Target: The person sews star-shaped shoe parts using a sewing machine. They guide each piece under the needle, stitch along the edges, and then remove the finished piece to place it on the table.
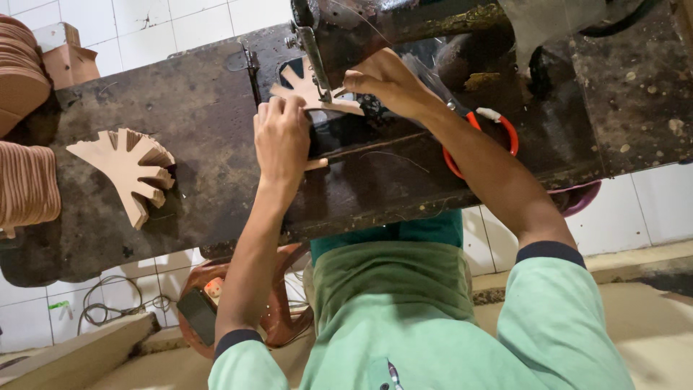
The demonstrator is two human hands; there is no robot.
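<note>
Pressing flat, fingers together, the left hand (pixel 281 137) held a tan fan-shaped cut piece (pixel 312 92) on the dark worktable (pixel 195 123) under the sewing machine (pixel 390 29). The right hand (pixel 386 83) pinched that piece's edge. A stack of similar pieces (pixel 130 170) lay well left. Orange-handled scissors (pixel 480 133) rested beneath the right forearm.

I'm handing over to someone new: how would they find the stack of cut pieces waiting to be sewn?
Start at the dark, worn worktable that holds the sewing machine. Go along it past the left hand, away from the machine, to the tan stack of cut pieces lying untouched. Its fanned, finger-like tabs set it apart from the round brown stacks at the edge.
</note>
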